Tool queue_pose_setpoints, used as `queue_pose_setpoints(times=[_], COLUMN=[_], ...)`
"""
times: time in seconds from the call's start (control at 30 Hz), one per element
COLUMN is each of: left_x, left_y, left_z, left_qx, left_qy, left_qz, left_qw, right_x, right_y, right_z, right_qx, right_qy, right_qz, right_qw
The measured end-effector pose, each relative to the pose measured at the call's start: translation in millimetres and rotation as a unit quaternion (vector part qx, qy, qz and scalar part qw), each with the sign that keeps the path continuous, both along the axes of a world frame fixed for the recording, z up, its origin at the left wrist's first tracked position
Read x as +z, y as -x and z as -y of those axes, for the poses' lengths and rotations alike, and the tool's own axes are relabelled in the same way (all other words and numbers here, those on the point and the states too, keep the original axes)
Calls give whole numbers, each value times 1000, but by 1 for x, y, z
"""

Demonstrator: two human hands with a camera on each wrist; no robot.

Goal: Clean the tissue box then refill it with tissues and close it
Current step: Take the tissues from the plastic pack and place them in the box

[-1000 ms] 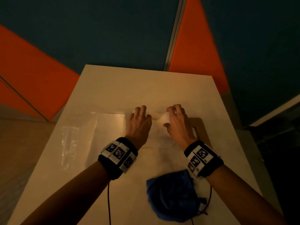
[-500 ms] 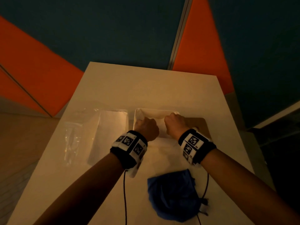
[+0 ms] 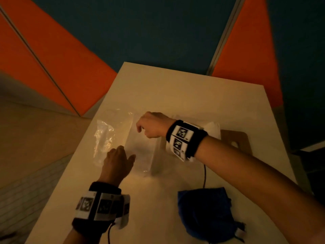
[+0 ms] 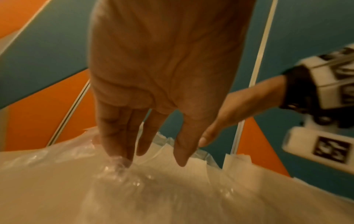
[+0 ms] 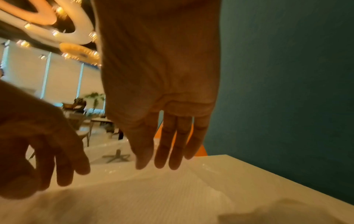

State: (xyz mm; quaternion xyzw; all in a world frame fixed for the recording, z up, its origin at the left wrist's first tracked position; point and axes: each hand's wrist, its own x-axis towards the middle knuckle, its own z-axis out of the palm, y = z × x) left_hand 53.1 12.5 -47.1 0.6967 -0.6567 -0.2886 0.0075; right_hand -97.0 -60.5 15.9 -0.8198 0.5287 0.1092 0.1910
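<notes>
Both grips are spread: left hand (image 3: 116,162) presses the tissue pack (image 3: 140,152) on the bench (image 3: 175,95); right hand (image 3: 153,125) hovers above it.

right hand (image 5: 159,84): fingers (image 5: 162,151) extended | left hand (image 5: 38,144): beside | tissues (image 5: 153,197): below

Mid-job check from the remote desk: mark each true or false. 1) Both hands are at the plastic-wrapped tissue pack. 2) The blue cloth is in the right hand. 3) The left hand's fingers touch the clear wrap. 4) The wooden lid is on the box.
1) True: left hand and right hand are both at the tissue pack.
2) False: the blue cloth lies on the table, in no grip.
3) True: straight fingers touch the wrap.
4) False: the wooden lid lies flat beside the box.
</notes>
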Motion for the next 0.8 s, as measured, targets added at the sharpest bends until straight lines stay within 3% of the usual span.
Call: queue_pose_setpoints(times=[0.27, 0.57, 0.8], left_x=[-7, -11, -9], left_y=[16, 18, 18], left_z=[-2, 3, -4], left_qx=[-19, 17, 37], left_qy=[18, 33, 70], left_qz=[88, 86, 44], left_qw=[996, 996, 996], right_x=[-20, -42, -35], right_y=[-27, -31, -34], right_z=[18, 23, 25], right_qx=[121, 190, 206], right_qy=[26, 77, 127], right_qz=[-89, -163, -151], right_qw=[988, 965, 959])
